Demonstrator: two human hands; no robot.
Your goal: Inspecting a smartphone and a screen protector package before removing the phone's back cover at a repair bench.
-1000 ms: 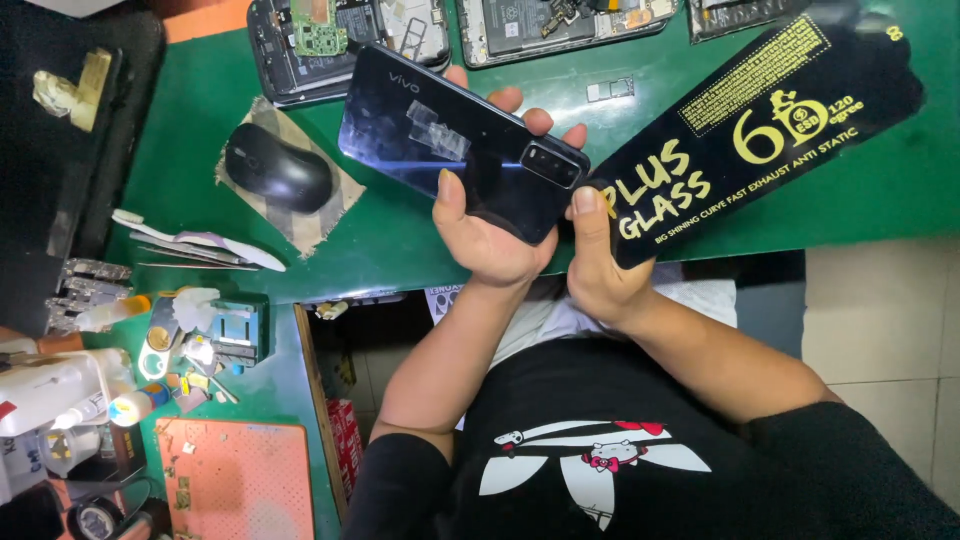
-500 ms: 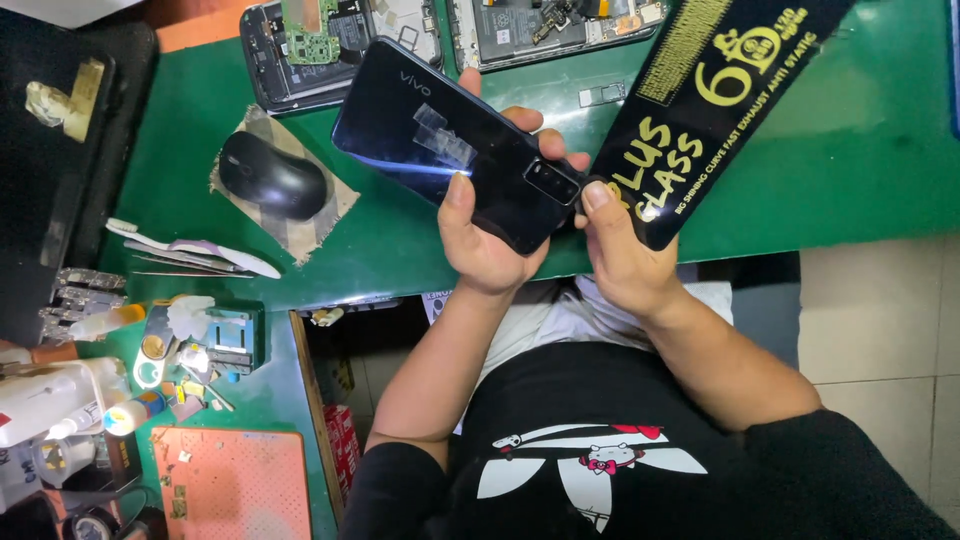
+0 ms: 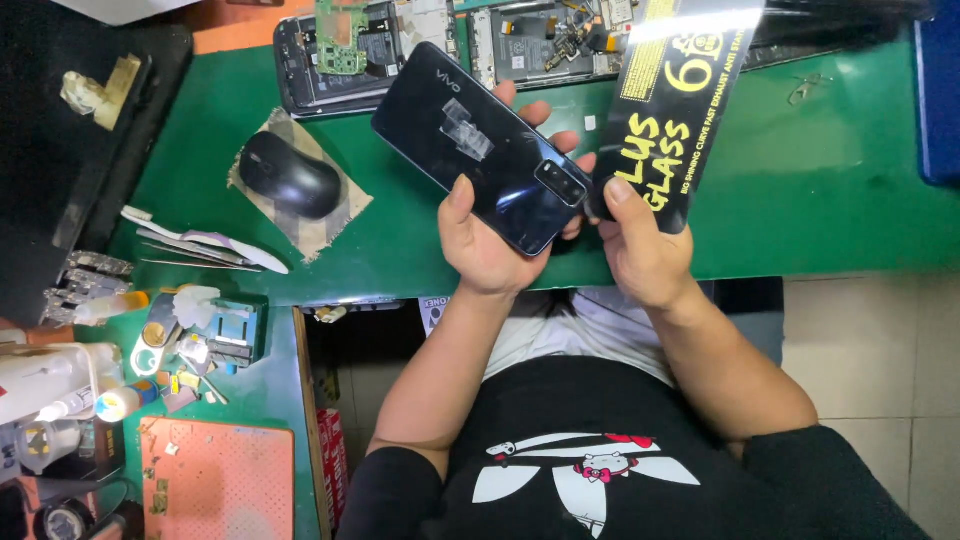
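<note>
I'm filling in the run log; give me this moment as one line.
left hand: holds dark phone back-up | right hand: holds black flat packet | below: green bench

can't see the phone's [image 3: 495,150] screen side at all, it's facing away, and the left hand's [image 3: 490,245] palm hides its lower end. The black sleeve [image 3: 680,90] runs off the top edge. Opened phones [image 3: 345,50] at the back are cropped too, and the bits in the clutter [image 3: 190,335] on the left are too small to make out
</note>
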